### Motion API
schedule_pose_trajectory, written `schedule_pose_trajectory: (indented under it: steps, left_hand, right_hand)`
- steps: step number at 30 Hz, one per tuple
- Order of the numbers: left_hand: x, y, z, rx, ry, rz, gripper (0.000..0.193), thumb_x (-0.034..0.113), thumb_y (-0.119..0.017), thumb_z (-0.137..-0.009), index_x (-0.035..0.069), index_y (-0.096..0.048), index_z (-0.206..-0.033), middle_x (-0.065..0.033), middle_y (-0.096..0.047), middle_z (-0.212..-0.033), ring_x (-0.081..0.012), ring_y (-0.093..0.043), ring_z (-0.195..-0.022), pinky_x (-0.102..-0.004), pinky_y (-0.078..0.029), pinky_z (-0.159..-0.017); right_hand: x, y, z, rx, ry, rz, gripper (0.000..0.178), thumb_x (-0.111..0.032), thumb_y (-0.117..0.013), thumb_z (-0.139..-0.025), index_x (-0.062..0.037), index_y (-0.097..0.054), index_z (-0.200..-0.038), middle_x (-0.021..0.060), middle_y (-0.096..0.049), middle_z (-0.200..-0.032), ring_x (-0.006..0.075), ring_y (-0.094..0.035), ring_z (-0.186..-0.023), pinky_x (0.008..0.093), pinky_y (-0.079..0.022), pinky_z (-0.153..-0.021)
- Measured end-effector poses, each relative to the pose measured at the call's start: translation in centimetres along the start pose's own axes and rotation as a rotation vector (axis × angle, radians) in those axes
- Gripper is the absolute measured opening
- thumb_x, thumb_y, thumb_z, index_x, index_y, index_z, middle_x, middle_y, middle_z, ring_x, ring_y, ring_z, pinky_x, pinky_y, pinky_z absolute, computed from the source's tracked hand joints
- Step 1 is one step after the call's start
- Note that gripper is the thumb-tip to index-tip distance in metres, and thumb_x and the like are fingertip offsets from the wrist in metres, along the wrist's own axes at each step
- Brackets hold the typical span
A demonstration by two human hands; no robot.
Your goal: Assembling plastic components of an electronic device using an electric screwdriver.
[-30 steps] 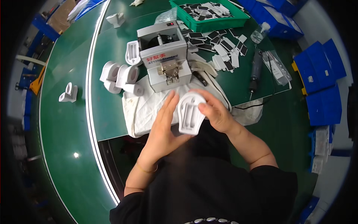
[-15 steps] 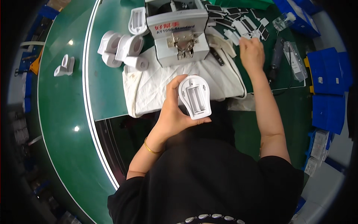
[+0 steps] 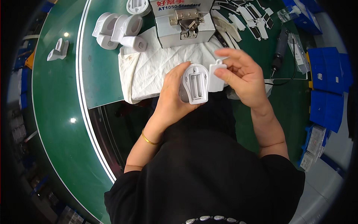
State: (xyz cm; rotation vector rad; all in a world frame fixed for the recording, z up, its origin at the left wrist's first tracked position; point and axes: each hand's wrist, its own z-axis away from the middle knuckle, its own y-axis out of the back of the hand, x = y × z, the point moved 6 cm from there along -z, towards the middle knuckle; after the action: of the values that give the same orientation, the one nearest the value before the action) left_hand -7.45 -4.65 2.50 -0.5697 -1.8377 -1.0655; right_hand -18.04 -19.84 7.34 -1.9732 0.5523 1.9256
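My left hand (image 3: 172,93) is wrapped round a white plastic housing (image 3: 196,98), its open battery compartment facing up. Between thumb and fingers of my right hand (image 3: 244,76) is a flat white battery cover (image 3: 215,83) with a small round tab at its top. The cover is held just right of the housing; whether their edges touch I cannot tell. Beneath both hands' far side lies a white cloth (image 3: 149,76) on the bench. Loose white battery covers (image 3: 236,22), some with dark pads, are spread at the far right.
A grey-white machine (image 3: 186,31) with a metal fitting stands on the cloth. More white housings (image 3: 118,31) sit at its left, and one white part (image 3: 59,50) lies on the green bench. At the right are an electric screwdriver (image 3: 278,56), its cable, and blue bins (image 3: 323,71).
My right hand has come back from the pile of covers, bringing one battery cover beside the housing. My left hand still holds the housing. The view has shifted slightly.
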Motion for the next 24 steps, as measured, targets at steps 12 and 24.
schedule_pose_trajectory:
  steps: [12,24]
  left_hand:
    - [-0.4,0.0,0.0,0.017,-0.018,0.023,0.098,0.009,-0.091,-0.060,0.003,-0.042,-0.144,-0.0186,-0.054,-0.137,-0.0379,-0.052,-0.125,-0.0435,-0.045,-0.104]
    - [0.0,-0.1,0.2,0.049,0.076,0.051,0.110,0.005,-0.090,-0.065,0.004,-0.024,-0.153,-0.0180,-0.052,-0.143,-0.0321,-0.055,-0.130,-0.0391,-0.053,-0.100]
  right_hand:
    - [0.1,3.6,-1.6,0.276,0.028,0.078,0.029,-0.002,-0.069,-0.091,-0.0001,-0.066,-0.119,0.0014,-0.066,-0.088,0.0040,-0.054,-0.069,0.0184,-0.044,-0.059]
    - [3.5,14.7,-4.5,0.394,-0.035,0.939,0.024,-0.014,-0.076,-0.083,-0.0040,-0.076,-0.105,0.0033,-0.066,-0.093,0.0106,-0.053,-0.070,0.0254,-0.045,-0.067]
